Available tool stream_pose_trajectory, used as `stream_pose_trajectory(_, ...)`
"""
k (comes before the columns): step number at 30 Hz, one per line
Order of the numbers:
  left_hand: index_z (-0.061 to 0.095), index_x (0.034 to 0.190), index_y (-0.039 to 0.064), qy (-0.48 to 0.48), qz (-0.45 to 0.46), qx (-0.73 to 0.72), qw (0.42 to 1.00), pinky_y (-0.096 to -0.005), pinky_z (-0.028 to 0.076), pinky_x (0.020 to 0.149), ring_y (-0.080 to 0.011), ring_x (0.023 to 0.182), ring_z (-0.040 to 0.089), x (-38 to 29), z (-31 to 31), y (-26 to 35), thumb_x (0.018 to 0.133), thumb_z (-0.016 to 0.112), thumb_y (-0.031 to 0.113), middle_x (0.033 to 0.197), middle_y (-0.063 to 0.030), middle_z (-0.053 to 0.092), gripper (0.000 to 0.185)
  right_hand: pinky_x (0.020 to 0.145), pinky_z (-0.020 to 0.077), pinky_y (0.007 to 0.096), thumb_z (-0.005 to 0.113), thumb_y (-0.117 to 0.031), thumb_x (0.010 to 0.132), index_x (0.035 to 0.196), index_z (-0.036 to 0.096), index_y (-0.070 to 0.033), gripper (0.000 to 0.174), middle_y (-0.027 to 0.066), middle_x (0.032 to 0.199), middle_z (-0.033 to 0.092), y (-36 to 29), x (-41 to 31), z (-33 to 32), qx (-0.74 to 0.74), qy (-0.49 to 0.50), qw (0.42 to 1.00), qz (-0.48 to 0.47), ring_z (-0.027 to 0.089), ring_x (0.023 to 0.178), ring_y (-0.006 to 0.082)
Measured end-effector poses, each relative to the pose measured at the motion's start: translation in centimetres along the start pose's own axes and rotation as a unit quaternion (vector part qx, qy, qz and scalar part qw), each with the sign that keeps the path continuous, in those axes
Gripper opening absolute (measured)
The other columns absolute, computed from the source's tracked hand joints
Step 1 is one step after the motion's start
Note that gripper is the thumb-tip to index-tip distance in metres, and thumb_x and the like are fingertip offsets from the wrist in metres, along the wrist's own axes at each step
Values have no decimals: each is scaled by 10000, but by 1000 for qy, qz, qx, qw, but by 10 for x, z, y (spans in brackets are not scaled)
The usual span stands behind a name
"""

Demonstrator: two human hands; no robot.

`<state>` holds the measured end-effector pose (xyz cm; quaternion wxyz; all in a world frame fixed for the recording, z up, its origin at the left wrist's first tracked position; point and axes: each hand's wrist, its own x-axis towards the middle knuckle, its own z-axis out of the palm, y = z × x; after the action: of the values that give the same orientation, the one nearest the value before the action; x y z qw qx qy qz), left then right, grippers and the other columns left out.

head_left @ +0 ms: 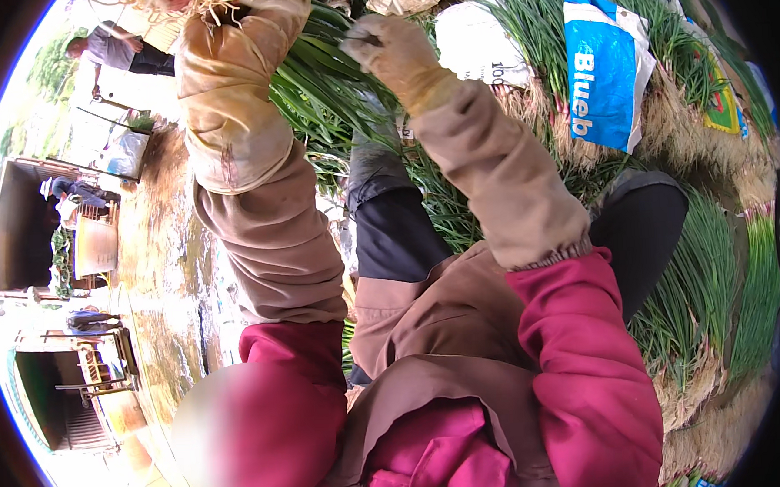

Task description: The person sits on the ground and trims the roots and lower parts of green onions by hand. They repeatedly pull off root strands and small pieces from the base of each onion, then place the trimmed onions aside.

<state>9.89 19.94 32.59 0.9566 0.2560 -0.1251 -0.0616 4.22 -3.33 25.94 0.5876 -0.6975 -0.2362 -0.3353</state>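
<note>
My left hand (272, 17), in a stained tan glove, is partly cut off by the top edge. It is closed around a bunch of green onions: pale roots (213, 2) stick out on one side, and long green leaves (327, 67) hang down on the other. Close to those leaves is my right hand (388, 44), in a pale worn glove, its fingers curled. Whether anything lies between its fingers cannot be made out. Below the leaves, more loose greens (450, 208) lie between my legs.
Rooted green onion bundles (682, 276) lie in rows at right. A blue and white printed bag (608, 71) and a white sack (479, 40) rest among them. At left, a wet floor (168, 253) stretches toward a loaded cart (125, 150), a person (110, 47) and open-backed trucks (27, 227).
</note>
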Motion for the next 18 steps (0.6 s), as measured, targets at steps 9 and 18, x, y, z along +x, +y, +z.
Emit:
stream_pose_trajectory(9,549,819,59,13,27,-1,1000,-256,452,535,-127,558,538,-9,-16,15,880,414,215,716,-50,589,214,949,393,339,526,-111,796,1214,470,-42,427,216,1152,523,26,-83,-82,-396,-537,689,283,526,1059,289)
stream_pose_trajectory(18,556,830,55,16,83,31,996,-250,453,553,-127,573,549,-45,-9,70,878,417,216,734,-58,603,219,838,426,399,543,-287,816,1133,515,-74,383,174,1020,590,53,-33,42,-203,-224,945,129,555,968,335)
